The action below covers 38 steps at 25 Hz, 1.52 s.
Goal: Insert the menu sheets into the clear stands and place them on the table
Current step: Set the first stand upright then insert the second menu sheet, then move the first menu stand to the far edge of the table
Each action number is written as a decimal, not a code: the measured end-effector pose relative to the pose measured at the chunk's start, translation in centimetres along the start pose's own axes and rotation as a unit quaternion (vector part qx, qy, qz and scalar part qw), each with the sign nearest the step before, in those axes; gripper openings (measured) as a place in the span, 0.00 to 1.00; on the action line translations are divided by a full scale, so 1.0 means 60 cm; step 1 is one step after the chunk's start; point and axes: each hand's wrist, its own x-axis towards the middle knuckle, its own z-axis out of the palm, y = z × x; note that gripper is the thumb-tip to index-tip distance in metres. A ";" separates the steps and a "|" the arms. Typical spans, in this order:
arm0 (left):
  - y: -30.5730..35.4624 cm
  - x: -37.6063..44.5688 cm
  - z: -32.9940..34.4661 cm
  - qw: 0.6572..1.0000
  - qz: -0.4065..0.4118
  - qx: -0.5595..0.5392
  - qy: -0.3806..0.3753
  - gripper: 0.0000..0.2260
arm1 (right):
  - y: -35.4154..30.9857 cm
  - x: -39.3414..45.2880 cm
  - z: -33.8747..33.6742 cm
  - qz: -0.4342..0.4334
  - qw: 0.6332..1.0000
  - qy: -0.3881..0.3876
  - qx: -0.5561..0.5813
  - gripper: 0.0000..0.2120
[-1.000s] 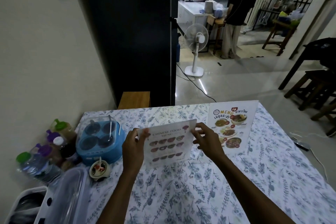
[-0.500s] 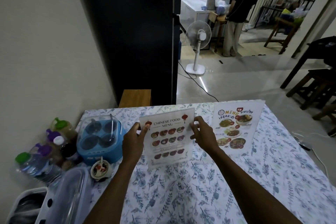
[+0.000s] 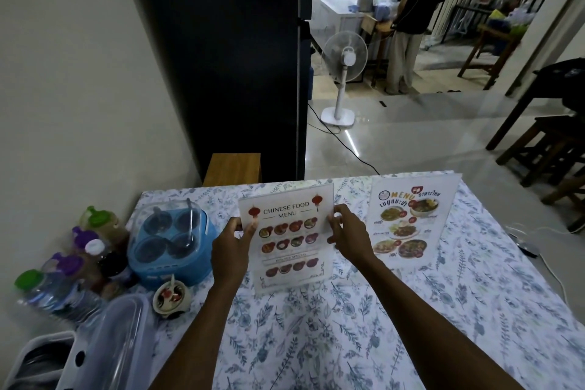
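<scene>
A clear stand with the "Chinese Food Menu" sheet (image 3: pixel 289 237) inside stands upright at the middle of the table (image 3: pixel 348 326), its base on the floral cloth. My left hand (image 3: pixel 232 247) grips its left edge with the thumb on the front. My right hand (image 3: pixel 348 236) holds its right edge. A second clear stand with a Thai menu sheet (image 3: pixel 410 218) stands to the right, upright and apart from both hands.
A blue condiment caddy (image 3: pixel 172 242) with a clear lid, several capped bottles (image 3: pixel 79 256), a small sauce bowl (image 3: pixel 171 294) and clear plastic boxes (image 3: pixel 104 348) crowd the table's left side. A wall is at left. A fan (image 3: pixel 343 70), a standing person and stools lie beyond.
The Chinese menu stand went from tilted back and raised to upright with its base on the table. Both hands stayed on its edges. The Thai stand has not moved.
</scene>
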 end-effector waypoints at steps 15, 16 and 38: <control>0.032 -0.030 -0.021 0.998 0.018 -0.056 0.025 0.20 | 0.035 -0.029 -0.041 0.026 0.998 -0.002 -0.057 0.12; 0.038 -0.035 -0.024 0.998 0.019 -0.053 0.037 0.21 | 0.038 -0.035 -0.048 0.023 0.998 0.001 -0.058 0.12; 0.157 -0.235 0.210 0.971 0.080 -0.109 -0.198 0.09 | 0.238 -0.226 -0.263 0.138 0.989 0.047 -0.039 0.07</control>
